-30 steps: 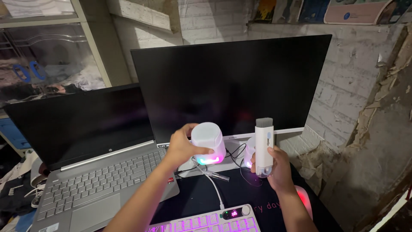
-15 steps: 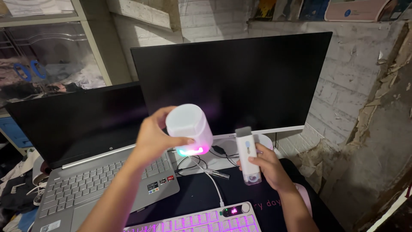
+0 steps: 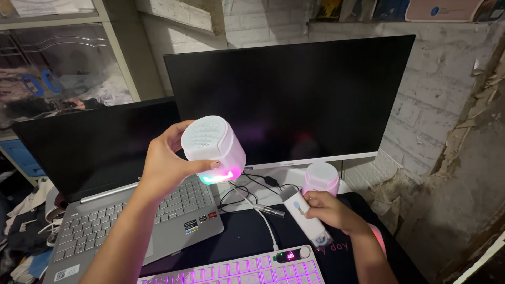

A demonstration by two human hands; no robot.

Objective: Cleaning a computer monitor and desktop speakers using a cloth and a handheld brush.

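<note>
Head view: nearest, at the front edge of the tabletop (image 3: 247, 234), lies a white keyboard (image 3: 236, 271) lit pink, with a small round knob at its far right corner. Just beyond it, toward the right side, the right hand (image 3: 329, 211) is clamped around a slim white cleaning tool (image 3: 305, 215), which lies tilted with its grey end pointing up and left. Behind that hand a small white speaker (image 3: 321, 179) stands upright on the tabletop, glowing pink, with dark cables (image 3: 247, 192) looping beside it. On the left side sits an open silver laptop (image 3: 131, 215) with a dark screen. Above the laptop's right edge the left hand (image 3: 165, 160) is closed around a second white speaker (image 3: 213, 144), lifted clear of the tabletop and tipped, its base glowing green and pink. At the back edge a wide dark monitor (image 3: 289, 94) stands before a peeling white brick wall (image 3: 436, 105).
</note>
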